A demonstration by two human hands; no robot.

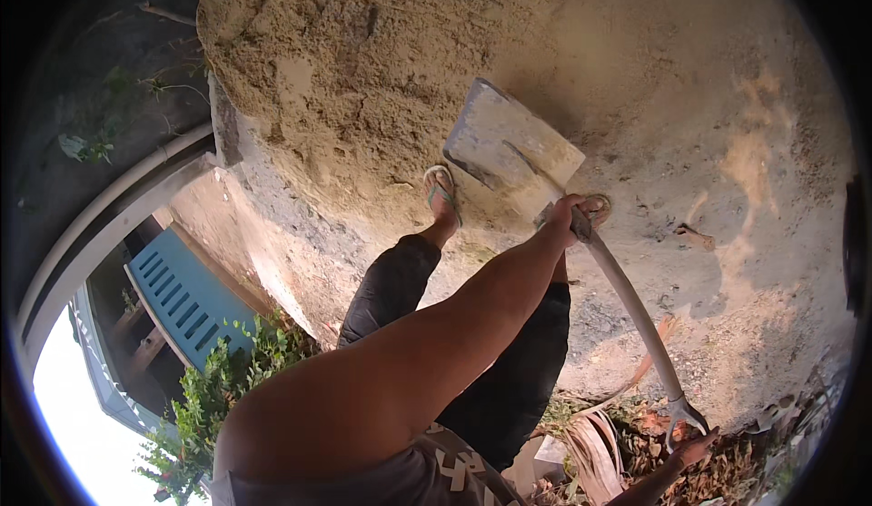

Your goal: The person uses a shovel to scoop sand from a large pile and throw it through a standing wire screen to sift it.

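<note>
A shovel (649, 329) with a wide, flat, worn metal blade slants across the view, its blade over the sandy ground in front of my feet. My left hand (565, 218) is wrapped round the shaft just where it meets the blade. At the other end, low on the right, my right hand (693, 450) is at the forked handle, closed on its grip; part of its fingers is hidden. The blade (513, 147) looks bare apart from dried, pale dirt. Under it spreads a bank of brown sand (363, 97).
My sandalled left foot (440, 193) stands at the sand's edge, the right foot (597, 206) beside the shovel neck. Dry leaves (727, 465) lie at lower right. A leafy plant (232, 374) and a blue slotted plastic piece (186, 297) are at left, near a curved pale edge (109, 202).
</note>
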